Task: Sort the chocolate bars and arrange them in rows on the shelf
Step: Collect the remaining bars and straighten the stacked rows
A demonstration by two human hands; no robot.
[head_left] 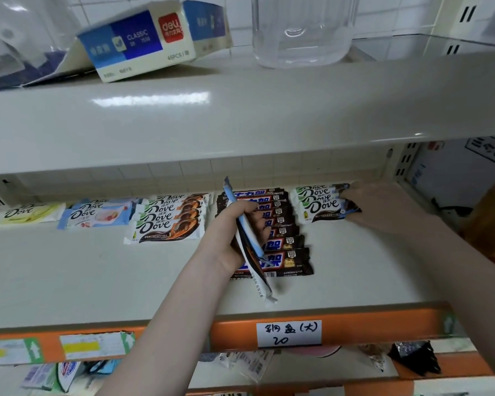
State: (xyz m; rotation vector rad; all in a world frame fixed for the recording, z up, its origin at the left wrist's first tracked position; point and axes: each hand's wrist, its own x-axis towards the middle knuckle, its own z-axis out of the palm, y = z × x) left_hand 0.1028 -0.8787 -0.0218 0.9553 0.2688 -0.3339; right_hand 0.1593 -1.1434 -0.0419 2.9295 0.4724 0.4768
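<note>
On the cream shelf [97, 275] chocolate bars lie in rows. From left: a yellow Dove bar [29, 214], pale blue Dove bars [97, 214], orange-brown Dove bars [169, 221], a long row of dark Snickers bars [286, 224], and dark Dove bars [320, 204] at the right. My left hand [235, 232] grips a small bunch of bars [250, 247] held on edge in front of the Snickers row. My right hand [383, 207] touches the right end of the dark Dove bars with its fingers.
The upper shelf [240, 115] overhangs close above and carries a tilted blue Deli box [143, 41] and a clear plastic jar [303, 30]. An orange front rail with a handwritten label [289, 332] edges the shelf. Loose packets [55, 375] lie on the shelf below.
</note>
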